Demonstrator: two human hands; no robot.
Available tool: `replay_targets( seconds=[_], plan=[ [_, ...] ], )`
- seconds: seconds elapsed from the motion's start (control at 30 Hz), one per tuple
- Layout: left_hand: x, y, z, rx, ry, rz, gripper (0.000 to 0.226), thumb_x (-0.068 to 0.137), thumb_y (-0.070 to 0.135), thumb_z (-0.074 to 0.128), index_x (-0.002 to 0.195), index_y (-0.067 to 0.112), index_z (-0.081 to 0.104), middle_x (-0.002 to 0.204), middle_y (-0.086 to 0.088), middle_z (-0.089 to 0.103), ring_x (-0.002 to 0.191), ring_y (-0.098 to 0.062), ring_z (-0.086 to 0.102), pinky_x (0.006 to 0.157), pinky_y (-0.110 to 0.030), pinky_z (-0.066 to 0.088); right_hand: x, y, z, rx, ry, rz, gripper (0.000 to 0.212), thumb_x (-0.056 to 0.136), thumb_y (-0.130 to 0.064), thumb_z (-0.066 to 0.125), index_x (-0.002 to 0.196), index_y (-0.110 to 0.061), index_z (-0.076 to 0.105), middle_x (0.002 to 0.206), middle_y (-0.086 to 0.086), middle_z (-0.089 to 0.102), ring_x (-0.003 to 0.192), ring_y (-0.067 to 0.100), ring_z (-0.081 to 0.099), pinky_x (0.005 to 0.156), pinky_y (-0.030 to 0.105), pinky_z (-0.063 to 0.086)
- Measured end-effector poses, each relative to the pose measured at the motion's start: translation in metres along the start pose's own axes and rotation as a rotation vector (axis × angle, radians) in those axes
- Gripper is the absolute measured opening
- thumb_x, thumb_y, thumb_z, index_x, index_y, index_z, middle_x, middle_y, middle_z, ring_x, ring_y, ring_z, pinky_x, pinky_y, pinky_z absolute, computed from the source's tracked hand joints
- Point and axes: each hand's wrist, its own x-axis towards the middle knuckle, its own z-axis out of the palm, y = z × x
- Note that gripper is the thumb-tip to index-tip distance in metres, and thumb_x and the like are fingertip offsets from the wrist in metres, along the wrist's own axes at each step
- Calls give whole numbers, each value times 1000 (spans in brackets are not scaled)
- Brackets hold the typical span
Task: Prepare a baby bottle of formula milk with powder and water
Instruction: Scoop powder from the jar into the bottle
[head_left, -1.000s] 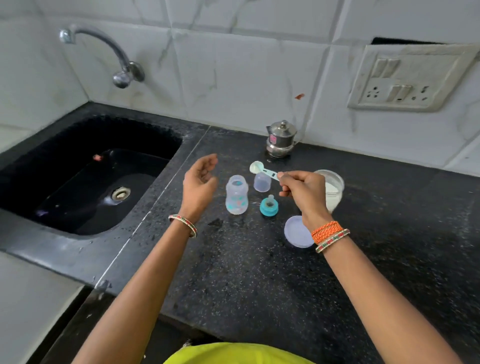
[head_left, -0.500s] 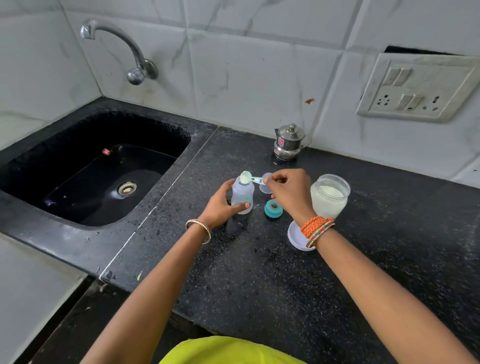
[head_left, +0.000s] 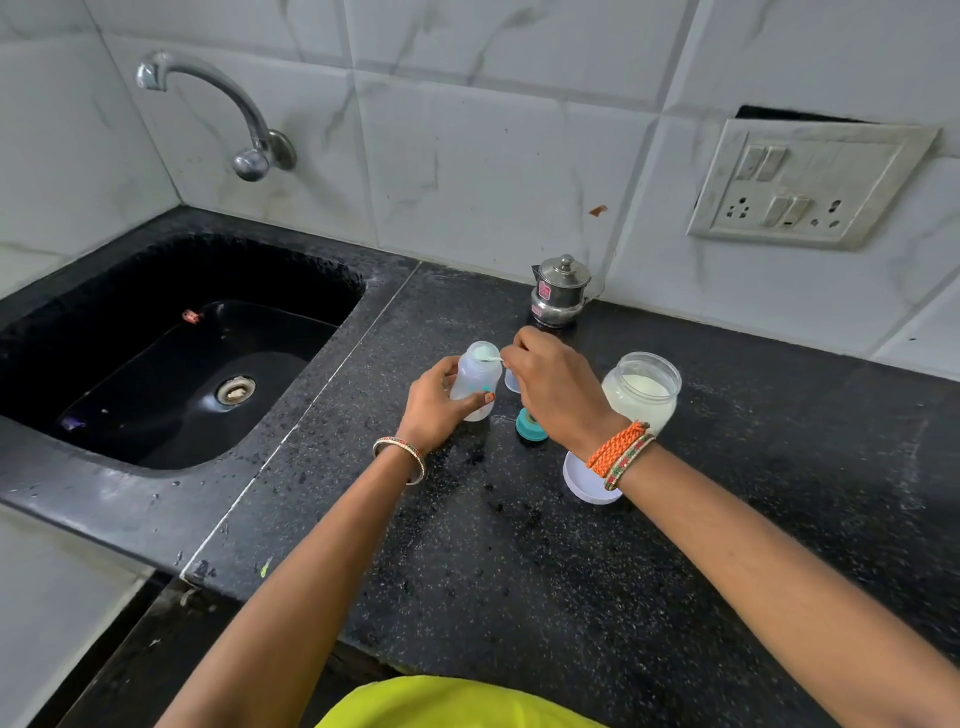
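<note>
A clear baby bottle (head_left: 477, 375) stands open on the black counter (head_left: 519, 545), gripped around its body by my left hand (head_left: 434, 408). My right hand (head_left: 553, 387) pinches the handle of a small scoop (head_left: 488, 356) whose bowl lies over the bottle's mouth. Beside my right wrist sits an open jar of white powder (head_left: 644, 389). The teal nipple ring (head_left: 530, 428) rests on the counter under my right hand. A clear bottle cap (head_left: 511, 383) is mostly hidden behind my right hand.
The jar's white lid (head_left: 582, 480) lies under my right wrist. A small steel pot (head_left: 560, 291) stands by the tiled wall. A black sink (head_left: 171, 364) with a tap (head_left: 228, 109) lies to the left. A switch panel (head_left: 800, 187) is on the wall.
My left hand closed around the bottle. My right hand carried the scoop leftward from above the jar until its bowl came over the bottle's mouth.
</note>
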Motion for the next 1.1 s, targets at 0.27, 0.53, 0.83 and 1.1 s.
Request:
replay_targets(
  seconds=[0.27,0.53,0.83,1.1],
  plan=[
    [0,4,1,-34,18,21,51,72,24,81,117,15,58,113,-2,66,103,-14,61,90,-27,50,-6,1,2,168,129,78,18,92,-5,55,101,1,69,96,12,60,82,24,58,70,38,52],
    [0,2,0,-24,20,20,53,71,25,81,118,15,57,114,-2,65,105,-16,60,91,-28,49,-6,3,4,266,185,124,17,91,-8,58,101,-3,71,93,10,61,80,22,60,69,36,53],
    [-4,0,2,-16,15,8,53,72,25,81,118,14,57,115,-2,64,106,-15,58,89,-24,46,-8,4,8,275,178,148,18,91,-9,57,101,-4,71,94,8,62,81,20,59,70,38,54],
    [-6,-1,3,-15,12,-2,53,72,25,81,118,16,57,115,-1,64,108,-16,58,95,-31,47,-10,9,14,305,185,168,17,90,-8,59,101,-4,71,95,8,63,82,20,61,70,33,54]
  ],
)
